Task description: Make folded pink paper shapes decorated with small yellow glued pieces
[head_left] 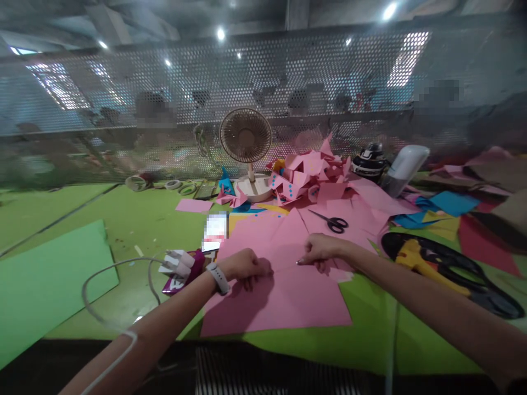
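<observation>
A large pink paper sheet (284,302) lies in front of me, with a faint line running across it between my hands. My left hand (247,267), wearing a pale watch band (219,278), is curled over its left part, fingers closed at the paper. On the right side of that line, my right hand (321,251) pinches at the sheet with thumb and forefinger. The exact grip under the fingers is partly hidden. Just beyond my right hand, black-handled scissors (334,223) rest on more pink paper.
A small fan (246,135) and a heap of folded pink paper pieces (310,173) stand at the back. Left are a phone (215,230), a charger with cable (180,264) and a green sheet (61,280). A yellow-and-black glue gun (415,258) lies beneath my right forearm.
</observation>
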`<action>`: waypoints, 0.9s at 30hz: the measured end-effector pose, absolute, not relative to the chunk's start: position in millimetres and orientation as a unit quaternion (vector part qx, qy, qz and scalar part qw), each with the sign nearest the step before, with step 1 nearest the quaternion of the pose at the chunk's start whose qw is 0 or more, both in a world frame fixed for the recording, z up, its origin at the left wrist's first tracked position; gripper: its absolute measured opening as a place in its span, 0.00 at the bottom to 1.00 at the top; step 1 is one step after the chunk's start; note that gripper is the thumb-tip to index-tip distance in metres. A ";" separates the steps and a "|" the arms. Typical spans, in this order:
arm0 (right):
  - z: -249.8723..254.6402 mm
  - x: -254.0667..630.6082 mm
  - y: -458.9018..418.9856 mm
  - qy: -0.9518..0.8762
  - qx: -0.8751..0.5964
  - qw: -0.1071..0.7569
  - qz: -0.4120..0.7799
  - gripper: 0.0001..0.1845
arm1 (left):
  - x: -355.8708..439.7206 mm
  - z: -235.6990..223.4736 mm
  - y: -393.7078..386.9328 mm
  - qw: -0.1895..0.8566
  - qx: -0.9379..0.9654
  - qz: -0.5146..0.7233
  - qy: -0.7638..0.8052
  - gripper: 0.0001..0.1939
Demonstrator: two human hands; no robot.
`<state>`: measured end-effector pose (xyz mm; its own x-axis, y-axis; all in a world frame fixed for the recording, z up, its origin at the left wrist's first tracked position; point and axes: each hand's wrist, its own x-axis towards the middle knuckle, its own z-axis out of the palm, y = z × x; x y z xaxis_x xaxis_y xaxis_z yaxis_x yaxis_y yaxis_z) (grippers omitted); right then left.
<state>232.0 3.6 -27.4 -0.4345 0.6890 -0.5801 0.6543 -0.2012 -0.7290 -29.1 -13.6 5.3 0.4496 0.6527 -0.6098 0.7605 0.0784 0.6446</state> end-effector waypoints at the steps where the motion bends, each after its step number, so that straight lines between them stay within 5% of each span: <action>1: -27.5 231.9 3.6 -0.632 -0.532 0.016 0.564 0.22 | -35.8 5.5 -15.1 0.511 0.674 -0.053 0.531 0.27; 17: -30.1 231.1 3.7 -0.623 -0.534 0.033 0.571 0.22 | -84.3 16.2 -38.8 0.481 0.661 -0.038 0.574 0.28; 27: 0.6 237.9 -5.9 -0.645 -0.515 0.113 0.554 0.22 | -9.5 15.3 -51.9 0.149 0.875 0.171 0.428 0.16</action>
<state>237.9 -5.9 0.6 -0.4450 0.7887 -0.4242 0.5387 -0.1427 -0.8304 -9.5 -51.9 15.3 0.5755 0.7995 0.1723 0.6971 -0.5897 0.4079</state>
